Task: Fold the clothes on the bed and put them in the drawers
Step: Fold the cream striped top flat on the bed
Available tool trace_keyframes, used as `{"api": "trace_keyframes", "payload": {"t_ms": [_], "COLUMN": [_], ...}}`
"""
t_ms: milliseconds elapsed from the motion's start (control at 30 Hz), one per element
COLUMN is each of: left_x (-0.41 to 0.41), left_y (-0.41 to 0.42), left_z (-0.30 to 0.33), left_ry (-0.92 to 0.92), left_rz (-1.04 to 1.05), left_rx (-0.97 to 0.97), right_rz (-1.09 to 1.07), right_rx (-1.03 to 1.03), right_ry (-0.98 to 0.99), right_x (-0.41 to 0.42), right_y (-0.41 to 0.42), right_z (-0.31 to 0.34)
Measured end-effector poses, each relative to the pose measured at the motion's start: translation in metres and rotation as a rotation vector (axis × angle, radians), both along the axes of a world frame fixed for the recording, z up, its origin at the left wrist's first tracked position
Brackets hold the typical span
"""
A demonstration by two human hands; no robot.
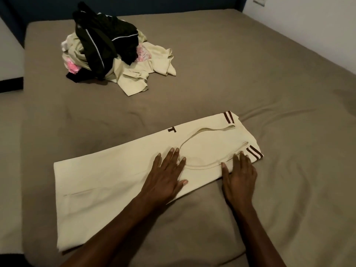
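Across the bed sheet, left hand and right hand are pressing flat-fingered, gripping nothing, on the cream shirt, risking bunching its loose neckband.

we see a cream shirt with brown sleeve stripes lying flat and partly folded on the bed's near side, and a heap of unfolded clothes far left.

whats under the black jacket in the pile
Under the black jacket lie crumpled cream clothes and some pink and white fabric, all on the bed. How many pieces are there, or what lies deeper in the pile, is covered.
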State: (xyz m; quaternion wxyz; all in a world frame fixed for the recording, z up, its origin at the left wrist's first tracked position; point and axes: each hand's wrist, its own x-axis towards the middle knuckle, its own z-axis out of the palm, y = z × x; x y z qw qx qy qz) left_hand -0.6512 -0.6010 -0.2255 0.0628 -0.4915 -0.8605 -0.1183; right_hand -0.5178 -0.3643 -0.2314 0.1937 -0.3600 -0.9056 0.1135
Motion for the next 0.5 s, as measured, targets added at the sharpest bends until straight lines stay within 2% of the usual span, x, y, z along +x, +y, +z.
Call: {"api": "trace_keyframes", "payload": {"t_ms": [100, 300, 400, 500], "left_x": [-0.006, -0.009, -0.009, -0.02], "left_y": [-0.014, -0.017, -0.057, -0.131], "left_z": [-0.005, 0.004, -0.001, -0.002], "left_ry": [-0.076, -0.152, -0.115, -0.059], "left_rz": [0.006, 0.059, 0.262, 0.576], "left_rx": [-0.106, -0.119, -0.105, 0.086], "right_rz": [0.019, -0.011, 0.051, 0.255], "right_rx": [-0.092, -0.084, -0.018, 0.042], "right_ry": [-0.142, -0.149, -0.141, -0.096], "right_x": [-0.004, -0.002, 0.009, 0.015], "right_y": [-0.005, -0.016, -0.055, -0.12], "right_z": [-0.011, -0.001, 0.002, 0.004]}}
